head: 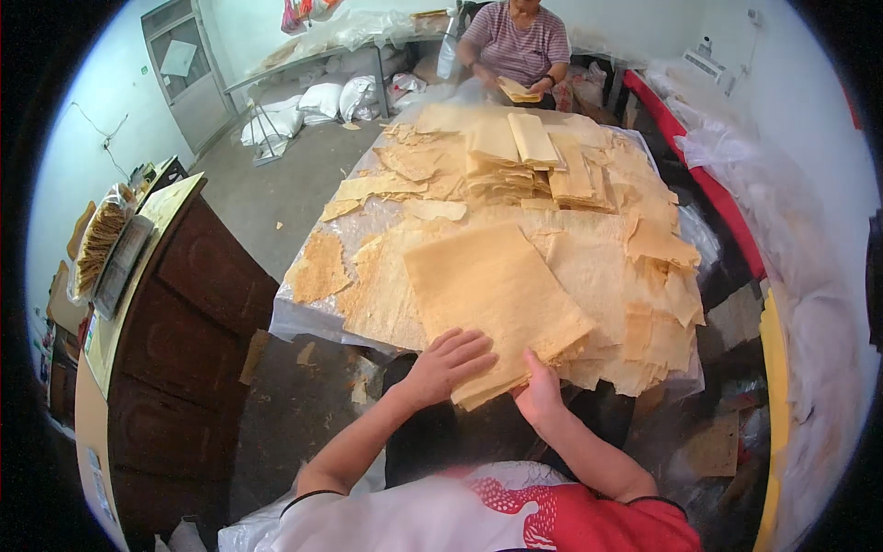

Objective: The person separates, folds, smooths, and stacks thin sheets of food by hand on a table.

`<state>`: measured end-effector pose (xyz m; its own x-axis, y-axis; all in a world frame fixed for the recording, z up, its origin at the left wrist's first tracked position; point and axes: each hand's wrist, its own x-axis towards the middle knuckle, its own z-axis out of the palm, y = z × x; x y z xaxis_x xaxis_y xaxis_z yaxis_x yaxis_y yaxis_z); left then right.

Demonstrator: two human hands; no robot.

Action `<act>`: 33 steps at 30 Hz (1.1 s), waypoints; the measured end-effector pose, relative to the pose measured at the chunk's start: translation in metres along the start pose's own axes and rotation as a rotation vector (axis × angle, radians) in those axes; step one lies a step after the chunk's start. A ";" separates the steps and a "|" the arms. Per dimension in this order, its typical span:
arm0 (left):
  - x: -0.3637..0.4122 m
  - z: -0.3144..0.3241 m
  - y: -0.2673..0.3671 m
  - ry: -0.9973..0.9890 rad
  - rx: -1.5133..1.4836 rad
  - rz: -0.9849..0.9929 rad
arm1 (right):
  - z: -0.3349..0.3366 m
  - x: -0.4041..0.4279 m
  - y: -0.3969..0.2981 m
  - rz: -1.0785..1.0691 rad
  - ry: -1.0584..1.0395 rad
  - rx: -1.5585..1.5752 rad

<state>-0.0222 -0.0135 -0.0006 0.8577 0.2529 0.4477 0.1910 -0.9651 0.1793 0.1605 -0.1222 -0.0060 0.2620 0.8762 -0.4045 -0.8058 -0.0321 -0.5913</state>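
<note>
A folded stack of thin, pale yellow flatbread-like sheets (pixel 493 290) lies slanted before me, its near corner jutting past the table's front edge. My left hand (pixel 452 364) rests flat on top of the stack, near its lower left edge. At the lower right edge, my right hand (pixel 541 392) grips the stack with the thumb on top; its fingers are hidden underneath. More loose, ragged-edged sheets (pixel 586 248) spread beneath and around it. Farther back, neatly folded sheets (pixel 507 172) are piled up, with a narrow folded one (pixel 534 140) on top.
Across the table, a person (pixel 517 41) holds a folded sheet (pixel 521 91). Plastic film (pixel 303 324) covers the table. A dark wooden cabinet (pixel 186 310) stands at left, bearing a bagged bundle (pixel 103 248). White sacks (pixel 321 102) lie at the back; a red-edged bench (pixel 717 207) runs along the right.
</note>
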 end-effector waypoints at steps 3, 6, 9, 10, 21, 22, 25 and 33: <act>0.003 -0.007 0.000 -0.002 -0.155 -0.018 | -0.003 -0.012 -0.028 0.079 -0.179 -0.295; 0.001 -0.015 -0.011 0.072 -0.552 -0.137 | -0.009 -0.009 -0.070 -0.211 -0.256 -1.234; -0.013 -0.007 -0.022 0.079 -0.755 -0.261 | -0.040 0.031 -0.092 -1.112 -0.044 -1.796; -0.012 -0.009 -0.020 0.113 -0.815 -0.314 | -0.041 0.044 -0.097 -1.112 -0.043 -1.797; 0.019 0.001 -0.077 0.317 -0.992 -0.990 | 0.009 0.125 -0.111 -0.511 0.090 -1.760; 0.023 -0.001 -0.085 0.218 -0.738 -0.975 | 0.010 0.125 -0.106 -0.515 0.085 -1.760; 0.046 -0.022 -0.070 0.158 -0.365 -1.035 | 0.000 0.125 -0.098 -0.813 0.166 -1.821; 0.062 0.003 -0.021 -0.041 0.337 -0.318 | 0.004 0.127 -0.100 -0.751 0.127 -1.933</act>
<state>0.0280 0.0226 0.0210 0.7482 0.5434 0.3807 0.5862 -0.8102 0.0044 0.2722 -0.0054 0.0042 0.2952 0.9287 0.2245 0.8969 -0.1883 -0.4000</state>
